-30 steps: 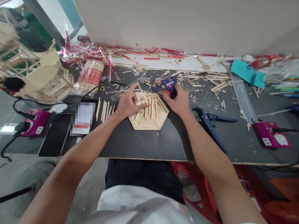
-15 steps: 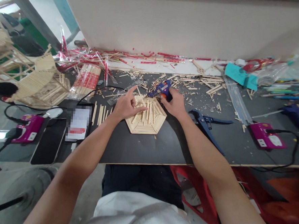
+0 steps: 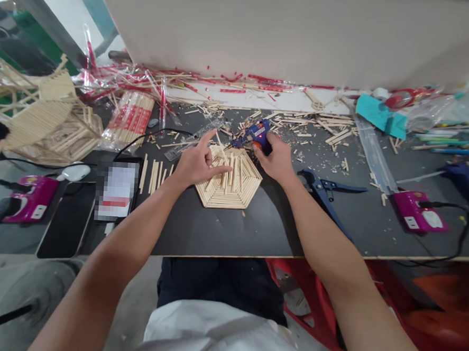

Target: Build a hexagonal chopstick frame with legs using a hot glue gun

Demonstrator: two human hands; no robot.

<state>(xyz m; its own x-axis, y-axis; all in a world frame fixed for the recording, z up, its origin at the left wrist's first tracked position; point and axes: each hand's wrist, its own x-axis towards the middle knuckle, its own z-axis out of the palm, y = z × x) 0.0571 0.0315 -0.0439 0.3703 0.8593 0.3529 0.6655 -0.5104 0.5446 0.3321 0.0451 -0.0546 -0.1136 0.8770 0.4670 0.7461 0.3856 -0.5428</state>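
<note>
My left hand [image 3: 197, 163] is over the left side of a hexagonal panel [image 3: 233, 201] built of wooden sticks. A thin wooden stick [image 3: 221, 145] spans from its index fingertip toward its thumb tip, seemingly gripped by the ends; the other fingers are curled. Several short sticks lie across the panel's middle beside the thumb. My right hand [image 3: 277, 158] is closed around a blue hot glue gun [image 3: 256, 134] at the panel's far right edge. Its nozzle points left, close to the stick.
Loose sticks [image 3: 154, 176] lie left of the panel, beside phones [image 3: 118, 189]. A blue cutter [image 3: 324, 194] rests at right. Purple power sockets [image 3: 418, 212] sit at both sides. Stick scraps [image 3: 325, 123] litter the back; a stick model [image 3: 43, 121] stands far left.
The glue gun and my right hand have shifted slightly toward the far side. My left hand keeps its pose with the stick. The view has moved a little.
</note>
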